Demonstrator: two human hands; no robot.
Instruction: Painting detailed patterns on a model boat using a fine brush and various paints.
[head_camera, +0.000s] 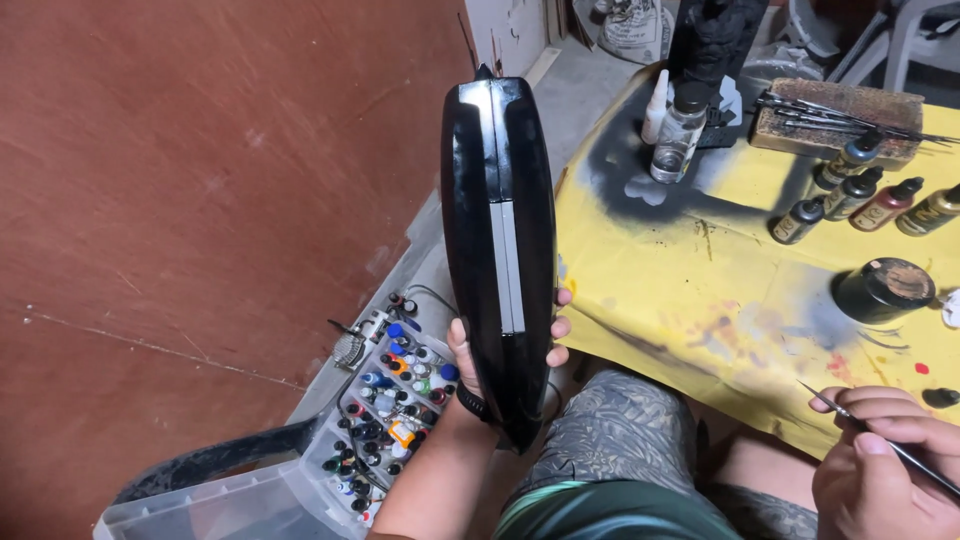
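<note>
Yellow paint-stained table (700, 270) stood at right w/ small paint bottles (860, 195) and a clear jar (678, 135). Left hand (480, 375) gripped a glossy black shell w/ grey strip (498, 250), upright btwn table and reddish wall, fingers wrapped round its lower end. Right hand (880, 460) pinched a thin brush (880, 435), fingers together, near table edge. Plastic bin of bottles (385, 420) sat on floor below.

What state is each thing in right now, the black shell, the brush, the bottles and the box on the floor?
Glossy black shell: held upright, edge-on, in the left hand.
Thin brush: gripped in the right hand, tip off the yellow table cover.
Clear glass bottle: standing, capped.
Four small paint bottles: standing, capped.
Dark jar: lid on.
Clear plastic box: open, full of little bottles.
</note>
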